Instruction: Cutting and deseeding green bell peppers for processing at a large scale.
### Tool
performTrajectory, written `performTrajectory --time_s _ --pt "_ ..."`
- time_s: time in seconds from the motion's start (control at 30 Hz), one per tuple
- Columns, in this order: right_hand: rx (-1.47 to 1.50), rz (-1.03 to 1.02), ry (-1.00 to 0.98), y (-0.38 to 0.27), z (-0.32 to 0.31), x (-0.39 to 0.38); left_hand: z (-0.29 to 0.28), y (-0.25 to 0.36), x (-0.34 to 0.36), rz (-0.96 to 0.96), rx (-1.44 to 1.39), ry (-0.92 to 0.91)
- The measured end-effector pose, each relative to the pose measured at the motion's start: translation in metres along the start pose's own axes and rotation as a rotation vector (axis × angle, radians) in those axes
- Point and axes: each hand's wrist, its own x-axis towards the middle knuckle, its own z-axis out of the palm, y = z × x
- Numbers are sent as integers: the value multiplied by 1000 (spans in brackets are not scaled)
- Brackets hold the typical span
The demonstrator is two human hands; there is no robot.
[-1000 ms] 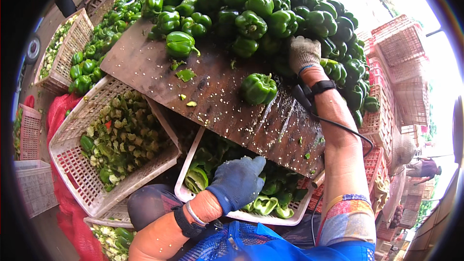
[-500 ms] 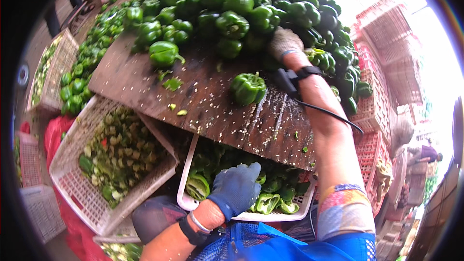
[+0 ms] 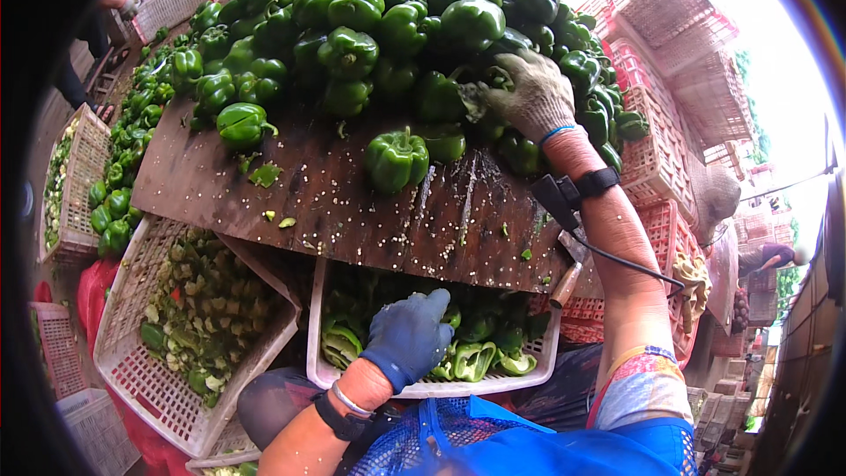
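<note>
A pepper pile (image 3: 348, 53) covers the far side of the wooden board (image 3: 335, 229), leaving room toward its front edge. Before it stands a white crate (image 3: 315, 322). Over the board, the right hand (image 3: 532, 92) touches the pile, fingers half spread; before it, the left hand (image 3: 405, 335) curls; what either grasps cannot be told.

The left glove (image 3: 407, 337) is dark blue, and the right glove (image 3: 536, 99) is dirty white with a thin blue edge. The whole peppers (image 3: 349, 53) are dark green. The cut peppers (image 3: 473, 360) have pale green insides. The table (image 3: 330, 220) is brown with little white dots. The top (image 3: 529, 449) is bright blue. The right sleeve (image 3: 645, 395) has red, yellow, blue and white patches. The right wristband (image 3: 597, 181) is black.
</note>
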Motion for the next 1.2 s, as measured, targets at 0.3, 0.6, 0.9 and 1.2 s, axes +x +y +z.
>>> performTrajectory --time_s 0.3,0.6,0.9,1.2 --pt "188 79 81 16 12 -41 -8 3 14 85 -326 339" --pt "442 -234 45 -73 -50 -135 -25 12 22 -179 -1222 403" --pt "1556 575 -155 -99 -88 -198 -21 26 22 -49 -1320 215" --pt "938 2 -135 -93 -52 -223 -3 20 26 93 155 326"
